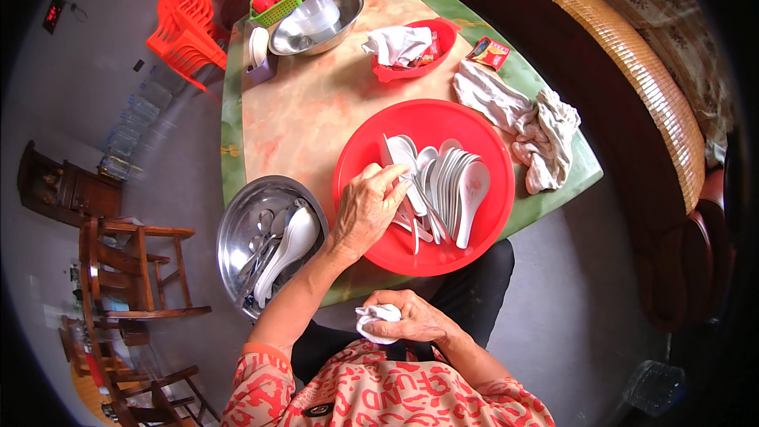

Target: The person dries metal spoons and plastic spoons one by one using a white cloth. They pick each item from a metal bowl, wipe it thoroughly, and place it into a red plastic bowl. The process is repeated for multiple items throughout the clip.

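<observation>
My left hand (370, 202) reaches into the red basin (490, 229), thumb and fingertips closed on a slim white-handled utensil (416, 194); what kind it is I cannot tell. Beside it, several white soup spoons (473, 190) stand nested in a row, among other spoons and slim utensils. Close to my body, a crumpled white cloth (377, 322) is gripped in my right hand (411, 315). Left of the red basin stands a steel bowl (229, 261) holding metal spoons and white soup spoons (292, 245), partly behind my left forearm.
Rumpled whitish cloths (545, 138) lie on the table's right side near a small red packet (489, 53). Farther back are a red tray (387, 73), a steel bowl with clear bowls (348, 12) and a green basket (277, 10). Wooden chairs (142, 269) stand left, a sofa (617, 111) right.
</observation>
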The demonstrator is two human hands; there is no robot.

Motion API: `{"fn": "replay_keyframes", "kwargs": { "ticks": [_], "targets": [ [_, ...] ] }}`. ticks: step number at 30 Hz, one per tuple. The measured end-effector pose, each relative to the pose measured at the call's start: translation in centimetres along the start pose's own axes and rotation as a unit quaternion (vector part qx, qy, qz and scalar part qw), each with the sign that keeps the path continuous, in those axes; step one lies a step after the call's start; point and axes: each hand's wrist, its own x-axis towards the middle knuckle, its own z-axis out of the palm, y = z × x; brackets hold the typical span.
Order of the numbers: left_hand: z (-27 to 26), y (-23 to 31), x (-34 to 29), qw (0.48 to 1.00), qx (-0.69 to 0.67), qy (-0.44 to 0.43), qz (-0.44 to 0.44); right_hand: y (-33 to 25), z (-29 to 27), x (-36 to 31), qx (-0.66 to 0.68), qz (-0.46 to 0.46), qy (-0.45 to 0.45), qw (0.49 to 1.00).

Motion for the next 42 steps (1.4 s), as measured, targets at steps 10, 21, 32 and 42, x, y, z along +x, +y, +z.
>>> {"fn": "replay_keyframes", "kwargs": {
  "ticks": [10, 21, 32, 42],
  "targets": [
    [-1.0, -1.6, -0.3, 0.996, -0.009, 0.017, -0.088, 0.5, -0.5, 0.2, 0.014, 0.0, 0.018, 1.0],
    [-2.0, -2.9, -0.4, 0.957, -0.21, 0.061, -0.192, 0.5, -0.2, 0.2, -0.009, 0.039, 0.04, 0.998],
    [-0.2, -2.6, 0.6, 0.994, 0.018, -0.018, -0.11, 0.5, 0.2, 0.3, -0.034, 0.036, 0.043, 0.998],
    [-9.9, -4.3, -4.9, 0.981, -0.039, 0.078, -0.175, 0.6, 1.5, 0.3, 0.004, 0.04, 0.07, 0.997]
  ]
}}
